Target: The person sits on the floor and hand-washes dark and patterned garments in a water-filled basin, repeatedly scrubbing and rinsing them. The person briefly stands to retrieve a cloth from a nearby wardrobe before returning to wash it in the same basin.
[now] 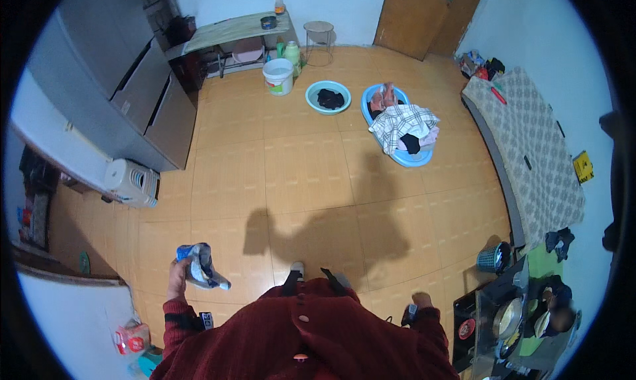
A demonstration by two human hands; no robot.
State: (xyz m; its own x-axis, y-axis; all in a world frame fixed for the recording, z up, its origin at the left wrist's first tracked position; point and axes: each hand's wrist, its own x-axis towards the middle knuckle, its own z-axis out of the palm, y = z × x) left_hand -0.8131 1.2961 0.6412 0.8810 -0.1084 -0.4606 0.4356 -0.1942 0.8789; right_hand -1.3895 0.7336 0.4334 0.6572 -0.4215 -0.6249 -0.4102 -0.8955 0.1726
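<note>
My left hand [178, 279] grips a crumpled blue, grey and white bag [202, 266], soft-looking and hanging over the floor at my left. Whether it is plastic or fabric I cannot tell. My right hand [422, 300] hangs low at my right side, largely foreshortened; its fingers do not show clearly. Ahead on the tiled floor [298, 171] stands a blue tub [415, 159] heaped with laundry, a checked white cloth [403, 123] on top. Left of that tub is a round light-blue basin [312, 101] with dark cloth [330, 99] in it.
A white bucket [278, 74] and a stool [318, 28] stand near a low table [236, 31]. Fridge [124, 82] at left, grey patterned daybed [531, 146] at right. A person [554, 305] sits at lower right beside a table with dishes [507, 318] and a wastebasket [489, 257].
</note>
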